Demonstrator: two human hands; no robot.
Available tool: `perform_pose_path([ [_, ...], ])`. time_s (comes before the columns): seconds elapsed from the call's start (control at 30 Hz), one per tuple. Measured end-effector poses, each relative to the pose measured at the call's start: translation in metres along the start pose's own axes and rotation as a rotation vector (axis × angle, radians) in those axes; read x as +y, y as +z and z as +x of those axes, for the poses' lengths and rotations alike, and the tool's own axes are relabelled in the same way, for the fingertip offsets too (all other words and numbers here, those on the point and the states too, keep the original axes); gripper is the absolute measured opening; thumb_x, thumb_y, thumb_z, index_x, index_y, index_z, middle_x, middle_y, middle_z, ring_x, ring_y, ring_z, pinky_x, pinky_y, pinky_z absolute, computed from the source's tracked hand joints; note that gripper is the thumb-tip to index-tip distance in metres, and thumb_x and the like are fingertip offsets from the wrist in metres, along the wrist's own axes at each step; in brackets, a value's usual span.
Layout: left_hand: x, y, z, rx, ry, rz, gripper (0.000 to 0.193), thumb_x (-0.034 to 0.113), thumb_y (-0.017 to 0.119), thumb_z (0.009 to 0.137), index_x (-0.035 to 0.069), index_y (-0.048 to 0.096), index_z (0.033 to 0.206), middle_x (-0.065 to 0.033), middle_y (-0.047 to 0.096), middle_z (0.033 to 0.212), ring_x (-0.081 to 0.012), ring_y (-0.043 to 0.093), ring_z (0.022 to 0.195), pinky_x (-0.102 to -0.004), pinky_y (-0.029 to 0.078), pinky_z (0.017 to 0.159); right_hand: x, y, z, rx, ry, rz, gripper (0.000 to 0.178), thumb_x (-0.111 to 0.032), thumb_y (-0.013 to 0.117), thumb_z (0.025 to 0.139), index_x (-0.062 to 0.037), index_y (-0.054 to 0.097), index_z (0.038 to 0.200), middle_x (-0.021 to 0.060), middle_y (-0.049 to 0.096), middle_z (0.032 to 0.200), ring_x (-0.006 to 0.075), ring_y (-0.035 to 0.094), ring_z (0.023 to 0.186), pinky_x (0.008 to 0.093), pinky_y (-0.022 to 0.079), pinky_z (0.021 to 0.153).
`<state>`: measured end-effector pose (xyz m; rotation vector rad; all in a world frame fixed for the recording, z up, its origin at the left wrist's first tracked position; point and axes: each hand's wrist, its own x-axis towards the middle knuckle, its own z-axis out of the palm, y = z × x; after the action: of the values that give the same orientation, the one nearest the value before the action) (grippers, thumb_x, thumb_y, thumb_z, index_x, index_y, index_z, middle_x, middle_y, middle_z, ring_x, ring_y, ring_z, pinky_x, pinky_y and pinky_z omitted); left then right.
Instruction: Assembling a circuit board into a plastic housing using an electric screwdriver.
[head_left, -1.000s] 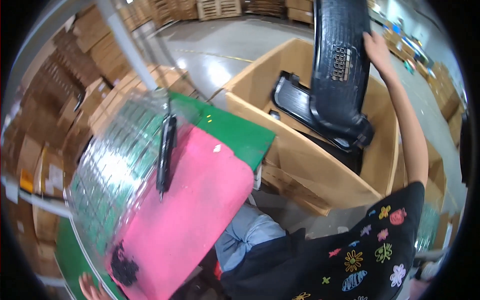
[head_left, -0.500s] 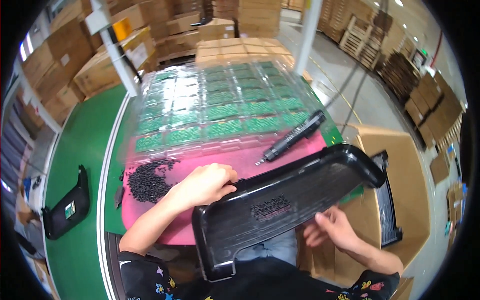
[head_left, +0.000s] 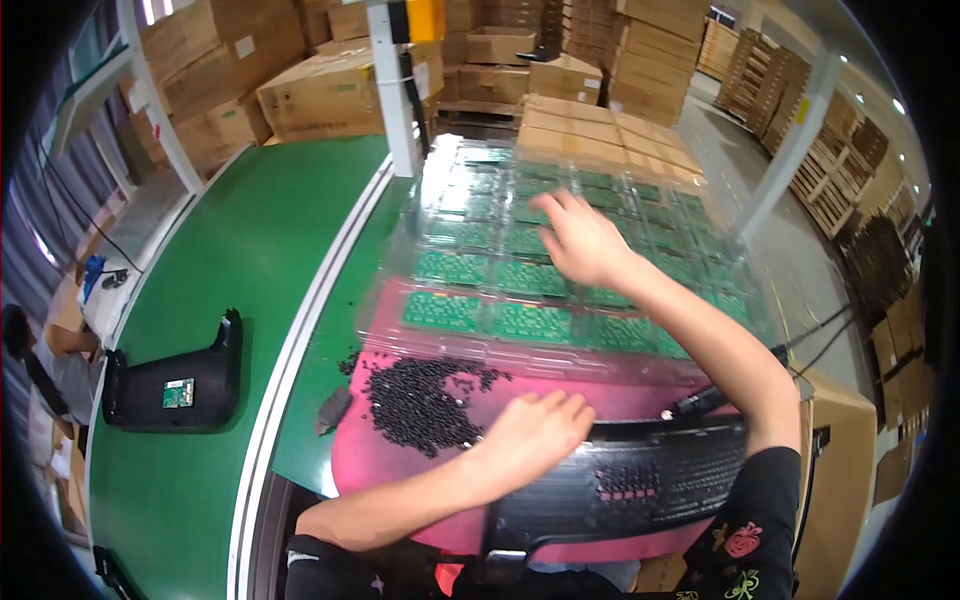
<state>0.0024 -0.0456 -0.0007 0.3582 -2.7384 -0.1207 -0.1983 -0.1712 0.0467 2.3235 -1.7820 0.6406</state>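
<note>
A long black plastic housing (head_left: 590,490) lies on the pink mat (head_left: 345,440) close to my body, its inside facing up with a slotted patch. My left hand (head_left: 535,435) is closed over its far left edge; the thumb is hidden. Reaching far forward, my right hand (head_left: 590,245) is open over the stacked clear trays (head_left: 470,345) of green circuit boards (head_left: 530,320). Its fingers are apart and slightly blurred, with nothing visible in them. A heap of small black screws (head_left: 415,405) lies left of my left hand. My right forearm partly covers a black electric screwdriver (head_left: 700,403).
On the green belt (head_left: 280,210) at left, behind a white rail (head_left: 310,320), lies another black housing (head_left: 140,395) with a small circuit board. A person (head_left: 65,370) is at the far left. Cardboard boxes (head_left: 330,95) stand behind; an open carton (head_left: 840,480) is at right.
The housing has come down from its tilted hold onto the mat. My right hand has left its near side and reached forward over the board trays. The view has swung left.
</note>
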Motion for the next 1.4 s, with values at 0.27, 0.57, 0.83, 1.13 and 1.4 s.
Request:
perform_pose_path([
  [0.27, -0.003, 0.018, 0.000, 0.041, -0.045, -0.061, 0.017, 0.012, 0.058, 0.074, 0.005, 0.057, 0.089, -0.0065, 0.056, 0.086, -0.0220, 0.062, 0.084, -0.0333, 0.051, 0.062, 0.026, 0.099, 0.166, -0.321, 0.342, -0.256, 0.053, -0.027, 0.043, 0.093, -0.0078, 0.044, 0.143, 0.0146, 0.018, 0.160, 0.0355, 0.022, 0.146, 0.0513, 0.022, 0.117],
  [0.57, 0.004, 0.010, 0.002, 0.055, -0.071, -0.133, 0.021, 0.015, 0.065, 0.077, 0.005, 0.057, 0.093, -0.0067, 0.055, 0.088, -0.0238, 0.058, 0.087, -0.0343, 0.050, 0.071, 0.013, 0.058, 0.107, -0.020, 0.134, -0.027, 0.060, -0.024, 0.048, 0.093, -0.0016, 0.032, 0.147, 0.0125, 0.023, 0.158, 0.0339, 0.023, 0.144, 0.0518, 0.018, 0.117],
  [0.83, -0.017, -0.032, 0.006, 0.878, -0.463, -0.584, 0.075, 0.013, 0.074, 0.082, 0.001, 0.030, 0.142, -0.0171, 0.036, 0.137, -0.0271, 0.038, 0.127, -0.0407, 0.037, 0.102, -0.046, -0.074, -0.094, -0.142, 0.045, 1.149, 0.061, -0.018, 0.055, 0.094, -0.0037, 0.035, 0.150, 0.0085, 0.028, 0.156, 0.0185, 0.033, 0.137, 0.0347, 0.032, 0.109],
  [1.13, 0.016, -0.022, 0.004, 0.197, -0.349, -1.598, 0.044, 0.013, 0.047, 0.103, -0.002, 0.037, 0.143, -0.0101, 0.061, 0.120, -0.0139, 0.061, 0.100, -0.0280, 0.051, 0.083, -0.085, -0.107, -0.216, 0.062, 0.099, 0.551, 0.086, 0.000, 0.068, 0.083, -0.0023, 0.018, 0.152, 0.0134, 0.054, 0.134, 0.0179, 0.056, 0.098, 0.0295, 0.044, 0.084],
  [1.4, 0.017, -0.031, 0.006, -0.252, -0.244, -1.060, 0.044, 0.005, 0.053, 0.095, 0.001, 0.048, 0.139, -0.0070, 0.066, 0.105, -0.0115, 0.062, 0.082, -0.0240, 0.049, 0.071, -0.074, -0.110, -0.248, 0.100, -0.041, 0.247, 0.058, 0.000, 0.080, 0.071, -0.0008, 0.058, 0.126, 0.0095, 0.065, 0.088, 0.0234, 0.061, 0.076, 0.0326, 0.050, 0.068],
])
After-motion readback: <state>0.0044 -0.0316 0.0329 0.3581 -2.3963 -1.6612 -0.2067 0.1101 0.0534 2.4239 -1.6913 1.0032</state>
